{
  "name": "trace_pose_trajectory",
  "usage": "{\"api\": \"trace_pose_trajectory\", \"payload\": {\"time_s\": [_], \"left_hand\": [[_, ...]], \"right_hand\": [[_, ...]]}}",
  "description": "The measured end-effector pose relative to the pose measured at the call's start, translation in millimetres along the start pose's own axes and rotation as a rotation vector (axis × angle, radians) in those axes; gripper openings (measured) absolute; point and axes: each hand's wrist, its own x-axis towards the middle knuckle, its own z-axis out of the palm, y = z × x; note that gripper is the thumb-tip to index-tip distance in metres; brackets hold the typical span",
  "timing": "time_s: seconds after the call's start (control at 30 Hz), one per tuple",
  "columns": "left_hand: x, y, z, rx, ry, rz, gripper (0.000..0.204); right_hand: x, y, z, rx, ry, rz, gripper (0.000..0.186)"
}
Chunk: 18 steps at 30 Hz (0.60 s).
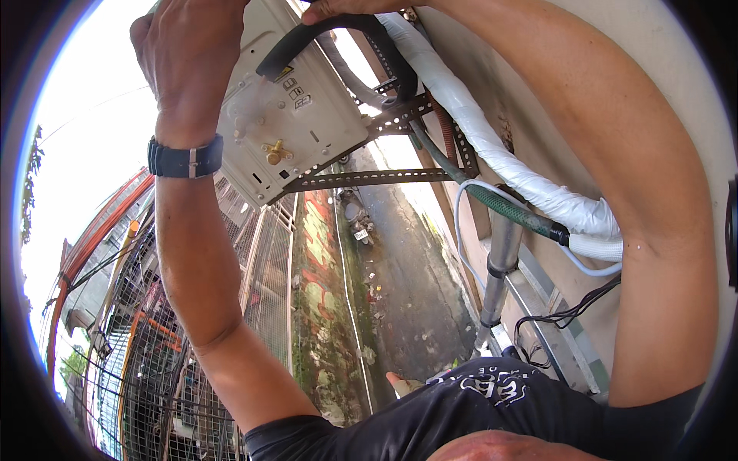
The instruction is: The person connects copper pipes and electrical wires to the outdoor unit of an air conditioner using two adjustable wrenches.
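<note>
Head view: left hand (192,58) raised by the unit (323,115), fingers curled; cannot tell on what. Right hand (346,6) at top edge, against black hose (361,25); grip cut off, cannot tell. Hose arches before unit, above bracket (369,179).
</note>
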Motion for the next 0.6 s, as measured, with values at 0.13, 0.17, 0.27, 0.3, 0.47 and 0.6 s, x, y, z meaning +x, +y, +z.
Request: {"api": "trace_pose_trajectory", "payload": {"time_s": [0.13,0.17,0.27,0.3,0.47,0.6], "left_hand": [[6.6,50.4,-10.5,-0.067,0.030,-0.139,0.021],[3.5,56.6,6.2,-0.083,0.075,-0.186,0.022],[-33.4,44.4,6.0,0.050,0.004,-0.268,0.039],[-41.9,47.5,16.0,0.062,0.019,-0.309,0.046],[-56.4,63.7,7.7,-0.021,-0.027,-0.536,0.042],[-64.9,81.1,5.6,-0.143,0.015,-0.664,0.035]], "right_hand": [[-30.5,12.8,-13.0,0.022,-0.095,0.150,0.034],[-38.9,26.3,-22.5,-0.034,-0.064,0.073,0.028],[-23.1,0.7,-15.2,-0.053,-0.132,0.011,0.025],[-21.8,2.3,-13.9,-0.098,-0.173,0.030,0.025],[-50.6,23.9,7.2,-0.030,-0.034,-0.129,0.046],[-44.7,23.7,7.9,-0.130,-0.114,0.109,0.055]]}}
